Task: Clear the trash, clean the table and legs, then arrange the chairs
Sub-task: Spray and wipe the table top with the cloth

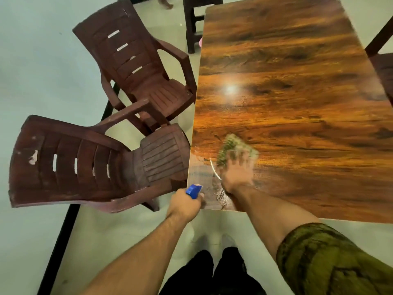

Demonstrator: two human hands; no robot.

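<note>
Presses with the right hand [237, 174], fingers spread flat, on a blurred green cloth [230, 145] near the wet near-left corner of the desk [297, 103], grips a blue spray bottle [193, 190] in the left hand [186, 204] at the desk's near edge, just beside the near chair [85, 167] and far chair [138, 67].

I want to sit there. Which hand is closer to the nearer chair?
Left. The left hand, holding a spray bottle, is beside the chair; the right hand is farther, on the table.
</note>
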